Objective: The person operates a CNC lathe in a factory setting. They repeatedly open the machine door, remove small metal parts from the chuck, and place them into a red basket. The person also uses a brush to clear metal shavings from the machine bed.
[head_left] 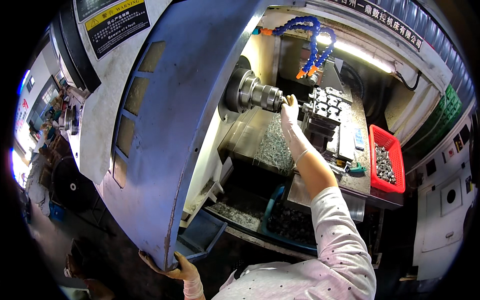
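So, both hands are kept busy here, at opposite ends of the open lathe. The blue door (pixel 200 75) is gripped at its bottom corner by the left hand (pixel 172 268), with the thumb on one side and the fingers (pixel 148 260) wrapped round the other, so that one's clamped on pretty clearly. The right hand (pixel 289 110) is stretched into the machine, right up at the front end of the chuck (pixel 252 93). Its fingers are bunched close together there, but whether anything small is pinched between them can't be told from this angle.

The chuck itself is mounted on the left inside wall, pointed toward the tool block (pixel 327 105), which is set just right of the hand. Blue hoses (pixel 314 42) tipped in orange are looped above, and the whole lot is lit by a lamp (pixel 365 57). Below the hand, a pile of stringy chips (pixel 275 145) can be seen. Farther right, a red basket (pixel 401 172) is partly filled with small metal parts (pixel 384 164). Lower down, dark bits (pixel 290 225) are held in a blue tub (pixel 266 220), partly hidden by the arm.
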A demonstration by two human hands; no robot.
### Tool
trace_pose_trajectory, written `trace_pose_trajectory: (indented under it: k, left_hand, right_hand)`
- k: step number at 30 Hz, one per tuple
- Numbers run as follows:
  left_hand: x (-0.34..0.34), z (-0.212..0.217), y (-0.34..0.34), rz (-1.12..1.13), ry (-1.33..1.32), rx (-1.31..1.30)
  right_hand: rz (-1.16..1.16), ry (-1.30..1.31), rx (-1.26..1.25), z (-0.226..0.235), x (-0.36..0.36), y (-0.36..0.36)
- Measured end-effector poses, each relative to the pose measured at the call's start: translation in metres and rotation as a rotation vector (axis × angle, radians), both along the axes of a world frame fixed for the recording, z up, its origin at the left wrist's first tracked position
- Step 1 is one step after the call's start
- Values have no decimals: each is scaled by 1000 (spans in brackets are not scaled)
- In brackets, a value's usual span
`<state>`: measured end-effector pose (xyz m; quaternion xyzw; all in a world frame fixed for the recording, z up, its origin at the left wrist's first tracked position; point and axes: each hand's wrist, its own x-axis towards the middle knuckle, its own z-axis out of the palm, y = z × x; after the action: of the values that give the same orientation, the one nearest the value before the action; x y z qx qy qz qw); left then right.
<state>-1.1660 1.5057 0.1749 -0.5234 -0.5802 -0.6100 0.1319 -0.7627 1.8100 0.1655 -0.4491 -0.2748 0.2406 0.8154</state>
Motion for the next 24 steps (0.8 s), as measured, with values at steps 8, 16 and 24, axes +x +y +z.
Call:
trace_pose_trajectory:
  k: [8,16,24]
  left_hand:
    - [-3,-3,-1,-27,8,-37]
    - [-7,-4,-2,23,52,-66]
    - [-9,-10,-2,-7,-7,-54]
  right_hand:
    - [-87,-118,110,-9,-11,5]
    - [-374,-88,-103,-15,4,25]
    - [-295,-165,-123,-10,0,13]
